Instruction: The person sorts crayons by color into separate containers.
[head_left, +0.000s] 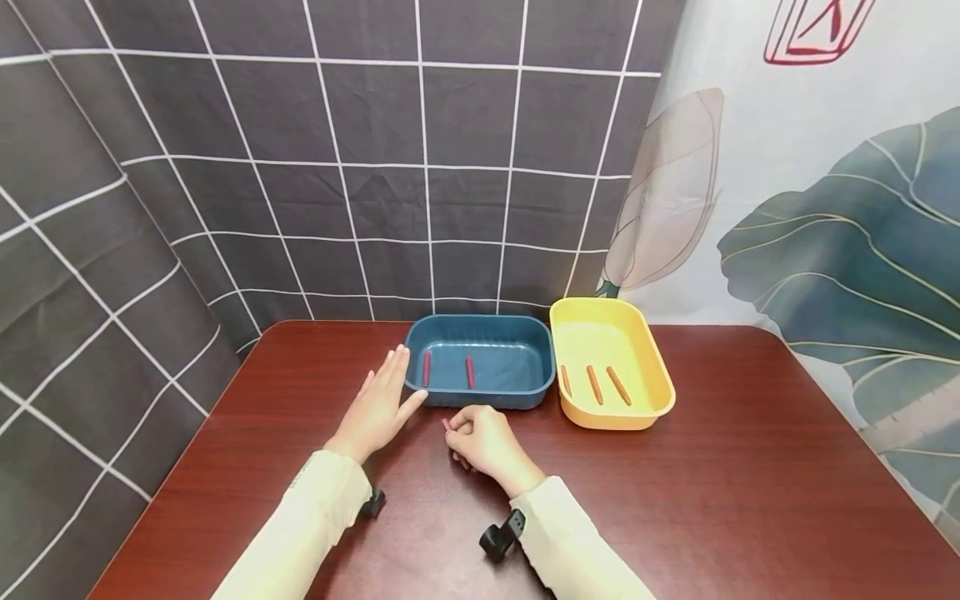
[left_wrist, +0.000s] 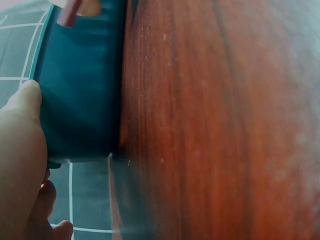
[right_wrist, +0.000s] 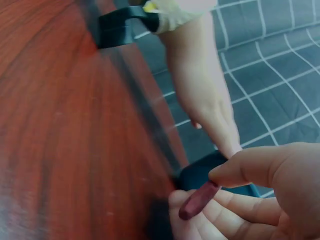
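Observation:
In the head view a blue plastic basket [head_left: 480,400] stands near the back of the table, with two short dark-red sticks [head_left: 470,372] lying inside. At its left end my left hand [head_left: 377,408] has its fingers straight, thumb at the front rim. The left wrist view shows the thumb [left_wrist: 31,97] right at the basket's rim. Just in front of the basket, my right hand [head_left: 487,442] pinches another short dark-red stick [right_wrist: 199,201] between thumb and fingers. One end of that stick sticks out past the fingertips in the right wrist view.
A yellow basket [head_left: 660,383] stands right beside the blue one, holding three orange-brown sticks [head_left: 595,384]. The red-brown wooden table [head_left: 750,467] backs onto a dark grid-patterned cloth [head_left: 375,200]. Black straps with small devices [head_left: 502,536] sit at both wrists.

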